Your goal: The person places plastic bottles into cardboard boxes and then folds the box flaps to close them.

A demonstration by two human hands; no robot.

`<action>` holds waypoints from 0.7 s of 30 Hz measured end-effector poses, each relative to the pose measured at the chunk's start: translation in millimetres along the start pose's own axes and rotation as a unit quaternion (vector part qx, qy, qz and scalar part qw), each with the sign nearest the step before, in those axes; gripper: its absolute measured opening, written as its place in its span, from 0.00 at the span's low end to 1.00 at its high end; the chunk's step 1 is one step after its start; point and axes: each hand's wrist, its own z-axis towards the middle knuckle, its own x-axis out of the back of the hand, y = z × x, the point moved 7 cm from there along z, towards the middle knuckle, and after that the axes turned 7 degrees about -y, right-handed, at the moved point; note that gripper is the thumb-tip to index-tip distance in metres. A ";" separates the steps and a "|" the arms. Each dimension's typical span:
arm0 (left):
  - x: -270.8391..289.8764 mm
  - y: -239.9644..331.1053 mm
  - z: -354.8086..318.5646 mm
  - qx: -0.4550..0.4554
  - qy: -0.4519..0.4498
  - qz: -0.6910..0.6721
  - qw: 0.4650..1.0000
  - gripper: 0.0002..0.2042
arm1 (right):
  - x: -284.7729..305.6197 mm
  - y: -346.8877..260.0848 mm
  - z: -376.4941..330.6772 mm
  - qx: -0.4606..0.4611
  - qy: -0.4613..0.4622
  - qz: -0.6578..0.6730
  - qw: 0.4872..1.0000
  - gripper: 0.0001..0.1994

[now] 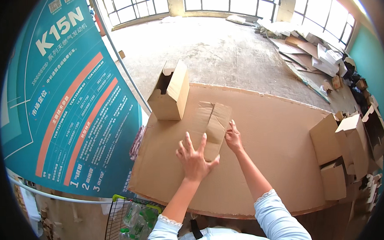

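A flattened brown cardboard box [217, 123] with creases and a seam down its middle lies in front of me on a large cardboard-topped surface [278, 159]. My left hand [194, 160] is spread over its near left side, fingers apart, the thumb at its near end. At its right edge is my right hand [233, 137], index finger stretched up along the edge and the other fingers curled in against it. The underside of the flattened box is hidden. Beyond it to the left, an open-topped cardboard box [180, 97] stands upright.
Several formed boxes [349, 144] are gathered at the surface's right end. A teal printed banner [73, 107] on a metal frame rises at the left. Below it, a wire basket [117, 220] holds plastic bottles. Scrap cardboard [301, 52] lies piled on the far right floor.
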 end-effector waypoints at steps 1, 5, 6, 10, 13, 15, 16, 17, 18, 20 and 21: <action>-8.7 -0.2 19.0 0.020 0.017 0.006 1.000 0.41 | -4.8 -10.9 3.5 0.053 -0.007 0.029 0.998 0.37; -43.7 -20.3 88.5 0.063 0.068 0.007 0.996 0.43 | -18.9 -45.3 -57.0 0.129 -0.056 0.013 0.990 0.37; -51.3 -26.7 105.9 0.087 0.043 0.018 0.995 0.43 | -8.8 -52.5 -84.2 0.144 -0.063 -0.046 0.986 0.38; -75.7 -35.3 173.7 0.092 0.045 0.054 0.993 0.43 | 52.2 -8.8 -187.1 0.095 -0.064 -0.271 0.956 0.33; -91.1 -59.3 201.7 0.086 0.081 0.041 0.992 0.47 | 66.2 37.4 -250.1 0.116 -0.071 -0.421 0.897 0.27; -98.4 -61.4 212.6 0.093 0.063 0.056 0.992 0.47 | 68.5 25.8 -248.7 0.106 -0.080 -0.398 0.908 0.27; -101.2 -61.8 216.4 0.096 0.058 0.064 0.992 0.47 | 67.8 21.4 -247.8 0.100 -0.085 -0.385 0.914 0.26; -103.2 -62.8 218.8 0.101 0.054 0.073 0.991 0.47 | 68.0 22.2 -247.1 0.099 -0.087 -0.384 0.914 0.26; -101.3 -56.4 219.9 0.112 0.023 0.073 0.991 0.46 | 69.6 24.6 -247.7 0.094 -0.085 -0.385 0.914 0.26; -100.8 -51.8 220.5 0.118 -0.007 0.074 0.990 0.46 | 71.3 28.3 -249.2 0.093 -0.084 -0.388 0.913 0.26; -97.7 -49.8 221.1 0.118 -0.020 0.075 0.990 0.46 | 72.0 28.8 -248.1 0.097 -0.080 -0.389 0.913 0.26</action>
